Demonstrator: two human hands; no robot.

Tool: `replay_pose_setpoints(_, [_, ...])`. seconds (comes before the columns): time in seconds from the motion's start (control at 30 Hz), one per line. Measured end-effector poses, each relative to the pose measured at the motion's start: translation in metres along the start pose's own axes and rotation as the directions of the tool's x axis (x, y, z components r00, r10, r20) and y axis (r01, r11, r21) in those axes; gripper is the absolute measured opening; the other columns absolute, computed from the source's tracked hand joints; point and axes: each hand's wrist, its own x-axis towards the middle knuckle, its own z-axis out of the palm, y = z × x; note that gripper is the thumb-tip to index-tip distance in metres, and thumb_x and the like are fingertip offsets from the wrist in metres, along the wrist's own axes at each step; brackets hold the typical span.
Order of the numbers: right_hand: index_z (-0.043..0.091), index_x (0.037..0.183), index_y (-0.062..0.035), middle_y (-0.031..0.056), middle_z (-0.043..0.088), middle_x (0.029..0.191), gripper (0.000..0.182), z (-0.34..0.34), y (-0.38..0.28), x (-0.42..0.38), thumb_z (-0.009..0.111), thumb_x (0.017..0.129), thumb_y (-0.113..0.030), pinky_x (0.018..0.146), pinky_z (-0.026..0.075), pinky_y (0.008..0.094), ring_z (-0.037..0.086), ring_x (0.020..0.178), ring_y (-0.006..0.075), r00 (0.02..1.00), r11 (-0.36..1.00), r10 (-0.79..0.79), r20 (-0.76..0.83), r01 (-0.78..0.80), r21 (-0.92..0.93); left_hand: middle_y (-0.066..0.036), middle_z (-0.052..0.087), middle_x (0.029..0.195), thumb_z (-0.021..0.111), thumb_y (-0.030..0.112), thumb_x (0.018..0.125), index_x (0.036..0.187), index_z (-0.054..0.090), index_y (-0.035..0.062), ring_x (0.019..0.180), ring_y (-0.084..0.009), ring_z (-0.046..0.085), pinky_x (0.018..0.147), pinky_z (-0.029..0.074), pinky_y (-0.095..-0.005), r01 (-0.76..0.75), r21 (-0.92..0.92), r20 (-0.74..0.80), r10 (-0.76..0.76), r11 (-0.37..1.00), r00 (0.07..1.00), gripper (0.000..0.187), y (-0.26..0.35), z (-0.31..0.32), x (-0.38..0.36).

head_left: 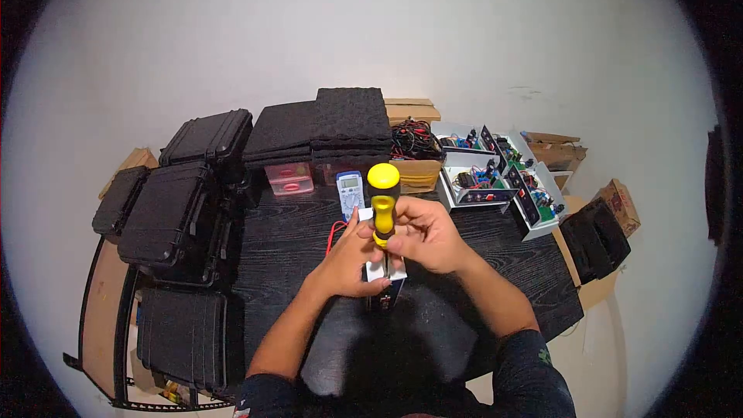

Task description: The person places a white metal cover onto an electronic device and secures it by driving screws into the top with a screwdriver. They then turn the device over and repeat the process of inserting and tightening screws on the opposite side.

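My right hand (pixel 430 237) is closed around a yellow-and-black screwdriver (pixel 383 205), its fingers on the lower part of the handle. The screwdriver stands upright, with its shaft pointing down at a small white box with a dark front panel (pixel 385 299). Whether the tip touches a screw cannot be made out. Around the left side of that box wraps my left hand (pixel 350 263), with the thumb near its front edge. Both hands hide much of the box. Just beyond them, a blue-framed digital multimeter (pixel 350 192) lies on the black table (pixel 286 240) beside a red lead (pixel 333 237).
Black hard cases (pixel 166 220) are stacked at the left. Black foam sheets (pixel 352 120) lie above clear plastic boxes (pixel 290 179) at the back. A cardboard box (pixel 414 174) holds tangled cables (pixel 416 142). Several open white enclosures with circuit boards (pixel 480 178) stand at the back right.
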Motion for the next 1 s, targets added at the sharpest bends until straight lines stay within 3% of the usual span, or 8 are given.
replay_pose_setpoints(0.17, [0.056,0.133,0.0024,0.0157,0.072,0.125,0.039,0.002,0.0,0.002,0.07,0.097,0.0,0.068,0.057,0.0224,0.073,0.09,0.0117,0.999,0.999,-0.036,-0.029,0.035,-0.022,-0.018,0.041,0.159,0.08,0.043,0.072,0.132,0.065,0.0111,0.15,-0.0447,0.036,0.124,0.002,-0.0752,0.047,-0.125,-0.021,-0.05,0.991,0.999,0.07,0.01,-0.004,0.007])
replay_pose_setpoints(0.33, [0.056,0.133,0.0019,0.0151,0.073,0.122,0.034,0.0,-0.003,0.002,0.067,0.102,-0.007,0.067,0.056,0.022,0.072,0.088,0.0111,1.0,1.0,0.005,0.03,-0.005,-0.022,-0.02,0.041,0.159,0.08,0.043,0.071,0.133,0.064,0.0088,0.151,-0.0445,0.036,0.123,0.003,-0.0764,0.045,-0.091,-0.032,-0.048,0.995,0.998,0.072,0.003,0.001,0.0])
replay_pose_setpoints(0.43, [0.056,0.133,0.0021,0.0152,0.073,0.121,0.033,-0.004,-0.001,0.0,0.064,0.104,-0.012,0.066,0.056,0.0221,0.071,0.087,0.0106,0.997,0.994,-0.075,0.001,0.075,-0.074,-0.021,0.044,0.155,0.08,0.043,0.072,0.131,0.064,0.0075,0.151,-0.0443,0.035,0.122,0.003,-0.0773,-0.01,0.029,-0.007,0.01,1.0,1.0,0.071,0.005,-0.003,0.004])
replay_pose_setpoints(0.53, [0.056,0.134,0.0026,0.0159,0.073,0.121,0.034,-0.007,0.0,0.002,0.064,0.104,-0.012,0.066,0.056,0.0224,0.071,0.086,0.0104,0.995,0.994,-0.097,-0.003,0.097,-0.059,-0.022,0.047,0.151,0.08,0.043,0.071,0.127,0.067,0.0086,0.151,-0.0438,0.035,0.122,0.003,-0.0776,0.046,-0.009,-0.001,-0.046,0.999,0.999,0.066,0.001,-0.001,0.003])
replay_pose_setpoints(0.83, [0.055,0.136,0.0028,0.0155,0.073,0.119,0.039,-0.006,-0.003,0.007,0.066,0.104,-0.014,0.062,0.053,0.0213,0.072,0.084,0.0106,0.991,0.991,-0.131,0.03,0.131,-0.01,-0.016,0.054,0.145,0.078,0.043,0.072,0.127,0.068,0.0124,0.147,-0.0419,0.04,0.122,0.006,-0.0767,-0.009,0.003,-0.009,0.009,1.0,1.0,0.063,0.002,-0.001,0.005])
replay_pose_setpoints(0.97, [0.054,0.138,0.0025,0.0131,0.073,0.119,0.044,-0.012,-0.003,0.008,0.068,0.103,-0.021,0.059,0.05,0.0211,0.07,0.081,0.0094,0.966,0.963,-0.257,-0.017,0.258,0.081,-0.016,0.059,0.141,0.077,0.043,0.071,0.129,0.069,0.0144,0.146,-0.039,0.043,0.122,0.007,-0.0766,-0.029,0.016,-0.053,0.03,0.999,0.998,0.065,0.0,0.002,0.006])
replay_pose_setpoints(1.0, [0.054,0.137,0.0024,0.0129,0.073,0.116,0.045,-0.015,-0.007,0.01,0.069,0.102,-0.022,0.056,0.049,0.0209,0.072,0.079,0.0114,0.967,0.969,-0.245,-0.071,0.246,0.013,-0.016,0.06,0.14,0.077,0.043,0.071,0.13,0.068,0.015,0.146,-0.0383,0.044,0.122,0.007,-0.0766,-0.031,0.03,-0.035,0.032,0.999,0.999,0.066,0.0,0.001,0.007])
